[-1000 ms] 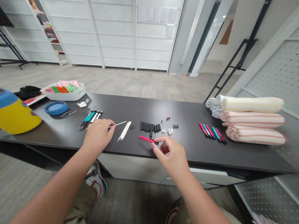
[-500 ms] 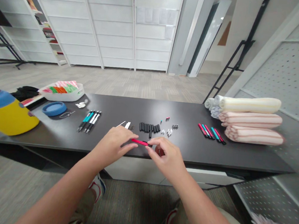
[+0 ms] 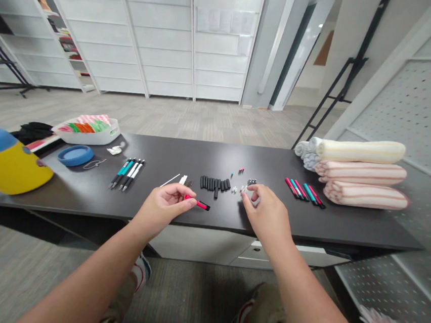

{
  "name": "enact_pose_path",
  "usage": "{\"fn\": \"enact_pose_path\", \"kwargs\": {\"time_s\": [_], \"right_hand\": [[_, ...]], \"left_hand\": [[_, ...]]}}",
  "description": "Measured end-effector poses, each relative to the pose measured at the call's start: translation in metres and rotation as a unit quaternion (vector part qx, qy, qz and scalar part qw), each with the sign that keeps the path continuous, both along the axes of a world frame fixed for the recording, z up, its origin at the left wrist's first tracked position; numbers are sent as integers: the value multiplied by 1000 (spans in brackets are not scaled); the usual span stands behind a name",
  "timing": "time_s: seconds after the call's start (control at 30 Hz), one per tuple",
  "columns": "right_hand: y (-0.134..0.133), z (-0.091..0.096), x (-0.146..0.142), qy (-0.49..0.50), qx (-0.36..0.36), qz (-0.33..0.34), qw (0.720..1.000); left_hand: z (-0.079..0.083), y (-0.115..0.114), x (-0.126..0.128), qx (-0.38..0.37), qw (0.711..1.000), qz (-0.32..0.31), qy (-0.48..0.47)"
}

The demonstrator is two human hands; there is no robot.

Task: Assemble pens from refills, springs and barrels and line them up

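My left hand (image 3: 168,201) pinches a red pen barrel with a black grip (image 3: 197,203), holding it just above the dark table (image 3: 162,156) near its front edge. My right hand (image 3: 266,210) has its fingertips curled down over the small white parts (image 3: 243,190); whether it holds one I cannot see. A row of black grip sleeves (image 3: 215,184) lies between the hands, farther back. Thin white refills (image 3: 180,180) lie just beyond my left hand. Small dark bits (image 3: 252,182) sit behind the right fingertips.
Several pens (image 3: 127,168) lie left of centre, several red and teal pens (image 3: 304,191) lie to the right. Rolled striped towels (image 3: 365,173) are stacked at the right end. A white tray (image 3: 89,131), a blue ring (image 3: 76,155) and a yellow-blue container (image 3: 7,164) stand left.
My left hand went from the white refills to the red barrel and took it over. My right hand let go of the barrel and moved right and back to the small white parts.
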State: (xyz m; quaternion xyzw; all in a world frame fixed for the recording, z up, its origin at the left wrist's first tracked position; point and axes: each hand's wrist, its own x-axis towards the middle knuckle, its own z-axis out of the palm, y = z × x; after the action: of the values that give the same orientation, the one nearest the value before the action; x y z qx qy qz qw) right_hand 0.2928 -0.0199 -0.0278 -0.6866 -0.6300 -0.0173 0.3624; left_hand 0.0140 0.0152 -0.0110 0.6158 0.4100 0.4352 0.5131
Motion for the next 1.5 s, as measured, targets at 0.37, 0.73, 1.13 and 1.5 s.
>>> {"fn": "enact_pose_path", "kwargs": {"time_s": [0.37, 0.73, 1.13, 1.5], "right_hand": [[10, -3, 2, -41, -19, -15, 999], [8, -2, 2, -57, -58, -27, 996], [24, -1, -3, -68, -7, 26, 997], [22, -4, -2, -99, -7, 32, 995]], "left_hand": [[-13, 5, 6, -40, 995, -9, -88], [-10, 5, 6, -52, 994, -8, -91], [-10, 5, 8, -54, 993, -28, -97], [-13, 6, 6, -50, 993, -47, -95]]}}
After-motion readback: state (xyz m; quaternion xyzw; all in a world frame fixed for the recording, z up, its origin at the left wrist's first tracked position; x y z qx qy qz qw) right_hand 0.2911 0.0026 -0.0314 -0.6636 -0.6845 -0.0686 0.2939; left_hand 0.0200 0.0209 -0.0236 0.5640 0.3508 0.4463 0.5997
